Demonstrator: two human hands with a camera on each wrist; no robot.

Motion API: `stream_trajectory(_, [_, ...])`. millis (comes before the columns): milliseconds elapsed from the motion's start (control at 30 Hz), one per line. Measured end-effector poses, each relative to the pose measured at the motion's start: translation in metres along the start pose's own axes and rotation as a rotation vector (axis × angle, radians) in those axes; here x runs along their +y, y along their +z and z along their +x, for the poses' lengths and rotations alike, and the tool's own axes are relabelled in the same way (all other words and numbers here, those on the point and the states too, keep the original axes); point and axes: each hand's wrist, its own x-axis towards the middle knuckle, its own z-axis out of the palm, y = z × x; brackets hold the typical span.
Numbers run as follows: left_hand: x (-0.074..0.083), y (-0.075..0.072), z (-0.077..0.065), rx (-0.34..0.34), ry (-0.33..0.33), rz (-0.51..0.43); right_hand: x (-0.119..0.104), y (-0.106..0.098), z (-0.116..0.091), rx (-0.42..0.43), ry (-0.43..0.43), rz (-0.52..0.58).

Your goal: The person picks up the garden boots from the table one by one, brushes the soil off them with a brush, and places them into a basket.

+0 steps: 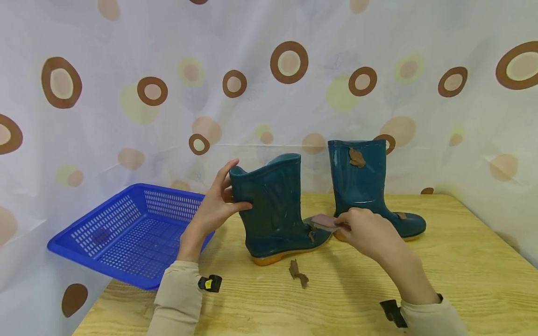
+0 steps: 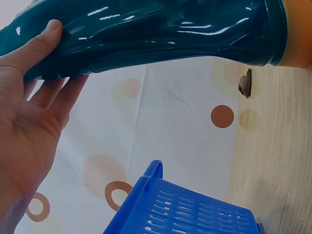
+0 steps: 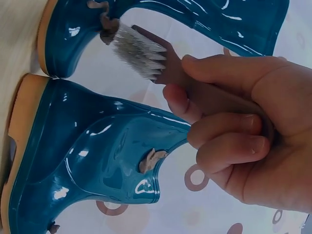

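Note:
A dark teal rubber boot [image 1: 269,210] with a tan sole stands on the table, toe to the right. My left hand [image 1: 214,203] grips its shaft near the top rim, thumb on the near side and fingers behind. In my right hand [image 1: 370,231] is a brush [image 3: 168,63] with a brownish-pink handle and pale bristles. The fingers curl round that handle in the right wrist view. Its bristle tips touch or nearly touch a brown smear [image 3: 108,31] on the boot's foot. The left wrist view shows the shaft [image 2: 161,34] held between thumb and fingers.
A second teal boot [image 1: 361,186] stands behind to the right, with brown patches [image 1: 357,157] on its shaft and toe. A brown scrap [image 1: 297,273] lies on the wooden table [image 1: 269,308]. At the left edge sits a blue plastic basket [image 1: 96,259]. A patterned curtain [image 1: 260,112] hangs behind.

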Motion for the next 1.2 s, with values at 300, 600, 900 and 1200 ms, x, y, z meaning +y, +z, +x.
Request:
stream_trajectory(300, [0.0,0.001,0.0,0.007,-0.011,0.0,0.002,-0.002,0.0,0.082,-0.037,0.023])
stream_trajectory(600, [0.0,0.001,0.001,0.004,-0.009,0.004,0.0,0.008,0.006,0.083,-0.035,0.057])
stream_trajectory(900, [0.001,0.002,0.001,0.004,-0.011,0.004,0.002,0.002,0.0,-0.017,-0.041,0.004])
stream_trajectory(1200, [0.0,0.001,0.0,0.006,-0.003,-0.006,0.012,-0.011,-0.008,-0.174,-0.075,0.007])
